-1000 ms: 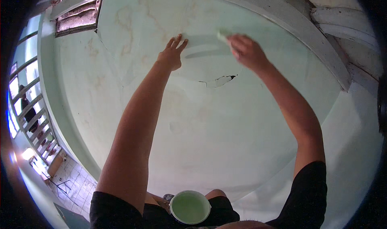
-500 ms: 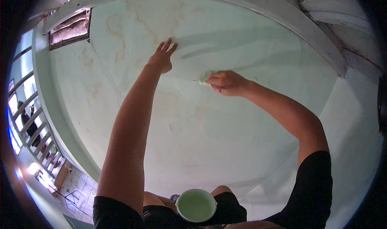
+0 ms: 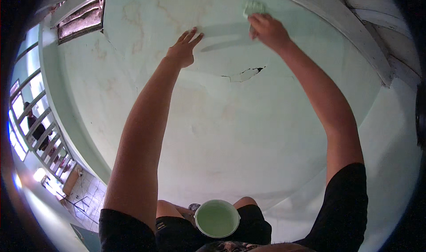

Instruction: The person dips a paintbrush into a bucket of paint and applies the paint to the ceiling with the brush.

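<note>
Two hands of yours in view, both raised before one pale green wall (image 3: 213, 128). One brush (image 3: 254, 9), whitish green, is in your right hand (image 3: 268, 30): your fingers are curled, pinching it, and its broad head sticks out past them, up and slightly left in the view. Whether the bristles press on the wall, I cannot tell.

Your left hand (image 3: 182, 51) holds no tool. Its fingers are spread and point upward, tips apparently against the wall; three digits show clearly. The brush is well apart from it, higher and to its right.

One bucket (image 3: 197, 217), pale-rimmed, shows low in the view between your thighs, well below both hands. One pale green liquid (image 3: 217, 220) inside.

On the wall, count one jagged crack (image 3: 246, 76), below the brush and between your forearms; several brownish stains (image 3: 133, 17) left of your left hand; one framed opening (image 3: 82, 21) at upper left. One whitish beam (image 3: 333, 19) runs along the top right.

Far left, beyond a slatted railing (image 3: 37, 97): one person (image 3: 37, 127) in dark clothing. Below them, one glowing lamp (image 3: 39, 175) and one dark-legged stand (image 3: 79, 203).
</note>
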The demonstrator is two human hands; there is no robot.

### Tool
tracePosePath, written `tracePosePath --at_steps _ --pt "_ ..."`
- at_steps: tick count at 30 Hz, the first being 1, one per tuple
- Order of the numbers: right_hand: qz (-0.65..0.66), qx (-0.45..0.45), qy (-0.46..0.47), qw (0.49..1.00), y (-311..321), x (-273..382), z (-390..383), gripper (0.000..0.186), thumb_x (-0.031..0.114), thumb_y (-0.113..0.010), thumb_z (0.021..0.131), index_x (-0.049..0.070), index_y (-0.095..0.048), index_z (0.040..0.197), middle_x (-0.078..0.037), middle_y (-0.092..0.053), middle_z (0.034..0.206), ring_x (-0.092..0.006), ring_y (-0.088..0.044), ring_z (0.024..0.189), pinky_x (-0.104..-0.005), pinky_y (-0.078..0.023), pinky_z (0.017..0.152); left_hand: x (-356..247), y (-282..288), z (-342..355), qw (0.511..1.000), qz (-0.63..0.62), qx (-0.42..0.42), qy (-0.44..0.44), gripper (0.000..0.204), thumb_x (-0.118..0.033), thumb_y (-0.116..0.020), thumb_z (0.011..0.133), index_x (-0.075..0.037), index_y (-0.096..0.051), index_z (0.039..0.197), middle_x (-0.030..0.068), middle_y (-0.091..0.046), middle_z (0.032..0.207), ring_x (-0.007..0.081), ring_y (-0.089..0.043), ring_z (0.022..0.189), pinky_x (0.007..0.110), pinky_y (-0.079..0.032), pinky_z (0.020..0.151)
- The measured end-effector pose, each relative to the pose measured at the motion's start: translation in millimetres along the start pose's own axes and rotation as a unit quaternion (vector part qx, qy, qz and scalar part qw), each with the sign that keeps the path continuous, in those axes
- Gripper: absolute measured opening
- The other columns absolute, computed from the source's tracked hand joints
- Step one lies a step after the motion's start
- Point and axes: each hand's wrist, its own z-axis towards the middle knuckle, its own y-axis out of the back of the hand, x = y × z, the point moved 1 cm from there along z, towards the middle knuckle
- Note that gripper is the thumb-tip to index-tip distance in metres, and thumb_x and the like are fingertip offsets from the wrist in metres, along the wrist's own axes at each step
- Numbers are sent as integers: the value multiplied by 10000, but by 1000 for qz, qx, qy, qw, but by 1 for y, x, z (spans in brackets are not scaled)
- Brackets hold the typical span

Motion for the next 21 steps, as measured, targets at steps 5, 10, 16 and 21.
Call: tracePosePath --at_steps 5,10,16,21 --pt "240 67 84 965 -1 91 -70 333 99 -688 647 43 -567 952 -80 -607 917 -289 -620 826 -413 -532 687 6 -2 3 1000 -3 -2 11 838 53 -408 739 -322 -207 1460 -56 -74 1552 191 -148 1415 423 -383 1062" --pt "378 212 28 901 6 148 -128 157 64 -639 745 44 -532 859 -73 -596 813 -269 -628 802 -403 -516 594 3 -5 6 1000 11 18 4 838 15 -442 743 -296 -174 1473 -16 -46 1555 242 -133 1417 429 -328 1097" --pt "344 228 -143 900 -19 110 -103 187 226 -519 871 55 -586 905 -149 -627 823 -374 -602 809 -456 -494 716 7 -11 7 999 30 13 8 853 19 -434 739 -320 -157 1471 -43 -53 1554 219 -145 1415 431 -361 1082" --pt "193 -7 -118 974 7 67 -41 220 173 -529 877 67 -588 1061 -114 -619 1027 -308 -595 934 -412 -510 782 32 -22 11 997 54 -25 -57 815 -23 -481 785 -266 -138 1483 44 -42 1555 279 -162 1407 402 -233 1143"
